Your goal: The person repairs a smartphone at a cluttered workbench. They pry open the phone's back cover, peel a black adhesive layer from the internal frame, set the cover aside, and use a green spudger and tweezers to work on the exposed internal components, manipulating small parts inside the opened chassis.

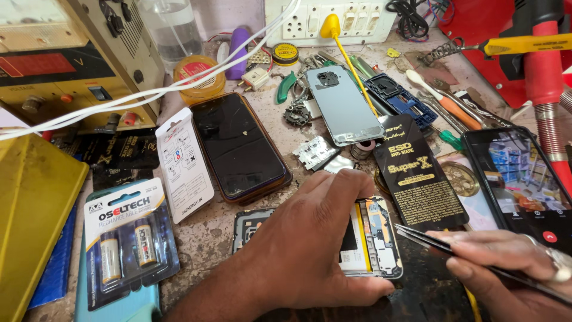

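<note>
An opened phone [372,238] lies flat on the counter [220,226], its back off so that the pale battery and the circuit boards along its right side show. The left hand [310,238] rests palm down across it, fingers [342,185] spread flat and closed on nothing, covering most of its middle and left part. Just right of the opened phone, the right hand [506,262] has its fingers pinched around a pair of metal tweezers [426,237], whose closed tips point left and sit at the phone's right edge; whether they touch it cannot be told.

Behind the opened phone and slightly left lies a dark phone [241,146] with its black screen up. Behind and to the right lies a grey back cover [345,104] with a camera cutout, a yellow-handled tool [348,56] resting across it. A black anti-static packet [417,173] with gold print lies just right of the opened phone, touching its upper corner. Farther right a second phone [518,179] shows a lit camera screen. Left of the opened phone sits a blister pack of two batteries [128,241], and behind that a small white card packet [182,164]. Far behind on the left stands a beige power supply [65,59], white cables trailing across it.
</note>
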`<state>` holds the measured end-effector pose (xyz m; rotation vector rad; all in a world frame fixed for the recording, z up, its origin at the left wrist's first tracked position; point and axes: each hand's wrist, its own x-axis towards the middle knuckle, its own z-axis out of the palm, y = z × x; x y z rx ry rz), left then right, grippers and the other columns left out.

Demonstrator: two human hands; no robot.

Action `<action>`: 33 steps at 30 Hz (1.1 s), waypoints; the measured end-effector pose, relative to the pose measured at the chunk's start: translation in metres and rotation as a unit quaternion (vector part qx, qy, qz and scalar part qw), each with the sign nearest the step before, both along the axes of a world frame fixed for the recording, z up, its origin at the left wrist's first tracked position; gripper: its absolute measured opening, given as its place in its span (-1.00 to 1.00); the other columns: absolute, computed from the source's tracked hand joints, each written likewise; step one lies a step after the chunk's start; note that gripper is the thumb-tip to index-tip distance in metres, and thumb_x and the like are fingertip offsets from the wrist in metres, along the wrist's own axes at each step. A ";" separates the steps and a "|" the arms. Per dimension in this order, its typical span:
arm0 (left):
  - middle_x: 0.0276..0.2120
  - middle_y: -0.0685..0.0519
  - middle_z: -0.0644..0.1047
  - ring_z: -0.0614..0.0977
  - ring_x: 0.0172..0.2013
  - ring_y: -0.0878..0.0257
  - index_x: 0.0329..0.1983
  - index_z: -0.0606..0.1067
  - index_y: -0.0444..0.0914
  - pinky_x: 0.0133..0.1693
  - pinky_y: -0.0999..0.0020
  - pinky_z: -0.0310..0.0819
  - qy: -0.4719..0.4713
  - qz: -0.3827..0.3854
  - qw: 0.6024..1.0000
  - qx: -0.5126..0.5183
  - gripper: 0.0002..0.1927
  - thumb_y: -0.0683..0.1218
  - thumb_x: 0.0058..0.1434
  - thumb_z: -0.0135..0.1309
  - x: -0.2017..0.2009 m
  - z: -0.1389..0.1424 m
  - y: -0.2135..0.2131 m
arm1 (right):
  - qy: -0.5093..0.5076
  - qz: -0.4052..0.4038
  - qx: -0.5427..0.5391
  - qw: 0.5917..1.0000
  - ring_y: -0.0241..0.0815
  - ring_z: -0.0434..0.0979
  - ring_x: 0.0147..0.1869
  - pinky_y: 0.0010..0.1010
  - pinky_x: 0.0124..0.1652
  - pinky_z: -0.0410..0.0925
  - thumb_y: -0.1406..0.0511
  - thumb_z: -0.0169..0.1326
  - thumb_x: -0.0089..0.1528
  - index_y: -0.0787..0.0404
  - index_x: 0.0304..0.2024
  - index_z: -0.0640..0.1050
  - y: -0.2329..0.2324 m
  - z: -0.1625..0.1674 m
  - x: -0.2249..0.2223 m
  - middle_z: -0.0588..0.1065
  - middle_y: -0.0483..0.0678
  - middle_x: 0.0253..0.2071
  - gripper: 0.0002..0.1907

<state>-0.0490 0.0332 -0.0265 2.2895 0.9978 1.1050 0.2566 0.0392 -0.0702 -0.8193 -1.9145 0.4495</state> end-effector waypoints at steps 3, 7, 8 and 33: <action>0.00 -0.15 0.51 0.56 0.09 -0.10 0.22 0.30 -0.28 0.11 0.07 0.44 -0.003 0.006 1.000 -0.006 -0.11 0.19 -0.07 0.43 0.000 0.000 0.000 | -0.042 -0.023 0.040 0.998 -0.15 0.74 0.00 -0.31 0.09 0.58 0.43 0.25 0.15 0.15 -0.18 0.58 -0.006 0.008 -0.009 0.65 0.02 -0.16 -0.79; 0.02 -0.15 0.51 0.55 0.10 -0.11 0.22 0.29 -0.28 0.11 0.08 0.44 -0.005 0.003 1.000 0.010 -0.11 0.18 -0.07 0.43 0.001 0.000 0.000 | -0.083 -0.039 0.038 0.995 -0.16 0.75 0.01 -0.31 0.08 0.59 0.44 0.27 0.11 0.14 -0.21 0.62 -0.009 0.021 -0.016 0.66 0.01 -0.16 -0.79; 0.02 -0.15 0.51 0.55 0.10 -0.11 0.22 0.29 -0.29 0.11 0.07 0.44 -0.005 0.000 1.000 0.003 -0.11 0.18 -0.06 0.43 0.001 -0.001 -0.001 | -0.090 -0.034 0.041 0.995 -0.16 0.75 0.00 -0.31 0.08 0.58 0.44 0.28 0.11 0.14 -0.21 0.62 -0.009 0.024 -0.017 0.66 0.01 -0.16 -0.79; -0.38 -0.13 0.61 0.65 -0.21 -0.13 -0.27 0.52 -0.23 -0.13 -0.04 0.50 0.364 -0.026 0.922 -0.128 -0.67 0.13 0.13 0.16 -0.005 0.063 0.001 | 0.148 -0.204 -0.087 0.964 -0.06 0.65 -0.15 -0.29 -0.05 0.49 0.47 0.17 0.28 0.42 -0.11 0.55 -0.020 -0.027 0.002 0.60 0.22 -0.20 -0.85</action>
